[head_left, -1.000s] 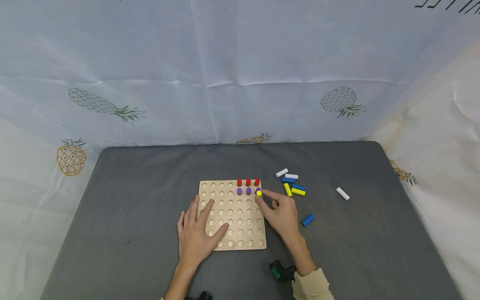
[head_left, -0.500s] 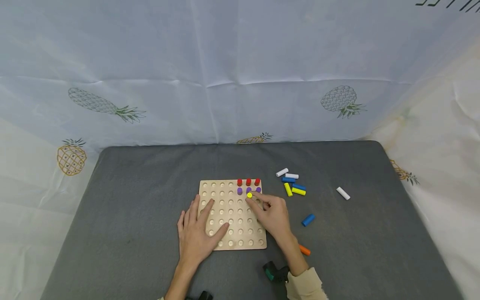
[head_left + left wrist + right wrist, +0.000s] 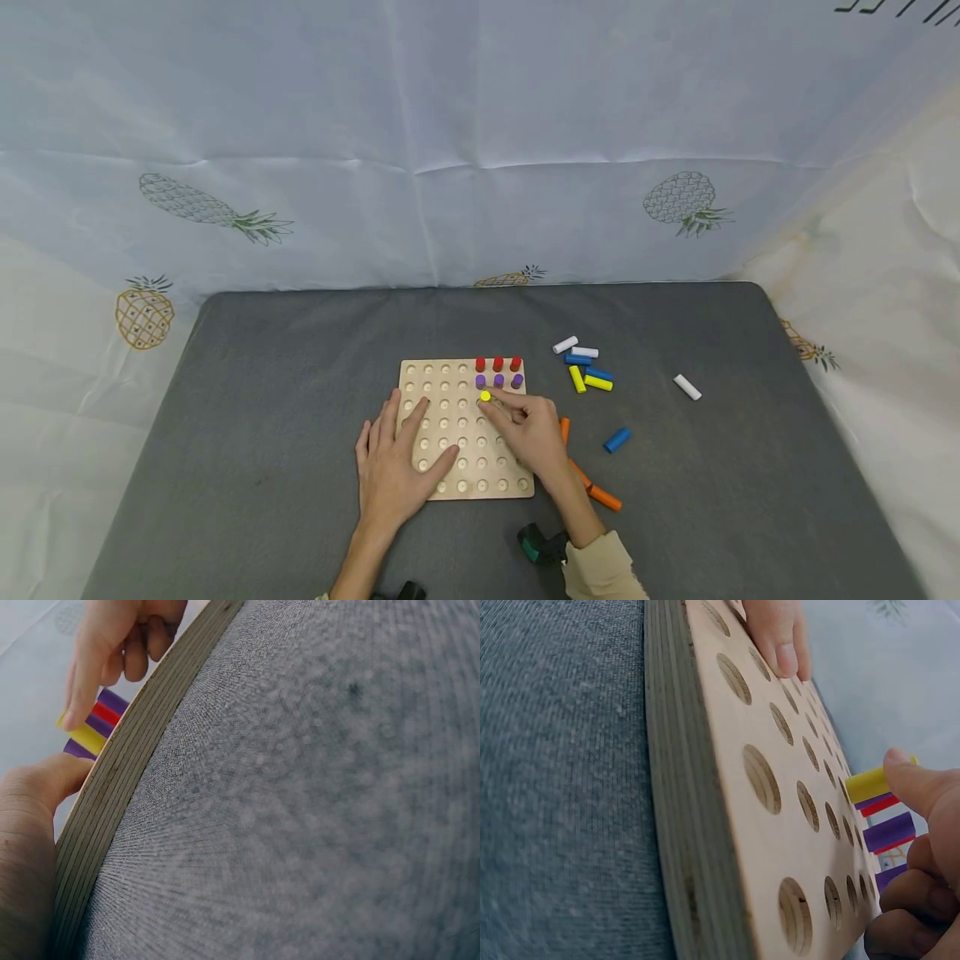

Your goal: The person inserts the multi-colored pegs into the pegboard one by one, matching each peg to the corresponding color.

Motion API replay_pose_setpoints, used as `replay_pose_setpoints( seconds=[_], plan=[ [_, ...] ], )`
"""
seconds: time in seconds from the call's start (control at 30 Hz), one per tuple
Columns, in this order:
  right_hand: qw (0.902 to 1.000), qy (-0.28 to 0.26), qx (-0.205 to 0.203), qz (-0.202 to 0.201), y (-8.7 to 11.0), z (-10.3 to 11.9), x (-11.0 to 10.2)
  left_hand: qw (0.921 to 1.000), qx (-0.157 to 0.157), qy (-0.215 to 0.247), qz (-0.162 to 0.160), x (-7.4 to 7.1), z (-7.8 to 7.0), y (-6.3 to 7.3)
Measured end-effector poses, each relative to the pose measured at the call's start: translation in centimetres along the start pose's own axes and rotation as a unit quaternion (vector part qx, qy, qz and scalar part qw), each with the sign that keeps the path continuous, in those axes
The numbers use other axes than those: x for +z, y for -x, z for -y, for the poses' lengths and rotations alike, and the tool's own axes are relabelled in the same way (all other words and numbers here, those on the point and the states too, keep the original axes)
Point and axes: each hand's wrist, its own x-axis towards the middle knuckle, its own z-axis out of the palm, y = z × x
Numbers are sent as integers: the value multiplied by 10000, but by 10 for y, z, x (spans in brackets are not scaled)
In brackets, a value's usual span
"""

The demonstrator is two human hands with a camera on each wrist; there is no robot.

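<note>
A wooden board with rows of round holes lies on the grey table. My right hand pinches a yellow peg between thumb and index finger. This peg stands over the third row, in front of the leftmost purple peg. In the right wrist view the yellow peg is nearly upright to the board, its lower end at the surface; whether it sits in a hole I cannot tell. My left hand rests on the board's left side, fingers spread. Three red pegs stand in the back row, three purple ones before them.
Right of the board lie loose white pegs, blue pegs and yellow pegs. Nearer are orange pegs beside my right forearm and a lone blue peg. One white peg lies farther right. A patterned curtain hangs behind the table.
My right hand has moved left with the yellow peg, from the rightmost purple peg to the leftmost one. Orange pegs have come into sight beside its forearm. The left hand stays put.
</note>
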Motion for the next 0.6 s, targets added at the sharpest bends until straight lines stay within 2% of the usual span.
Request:
replay_pose_setpoints(
  seconds=[0.6],
  plan=[
    [9979, 653, 29, 2, 0, 3, 5, 10000, 23, -15, -47, 0, 0, 0]
  ],
)
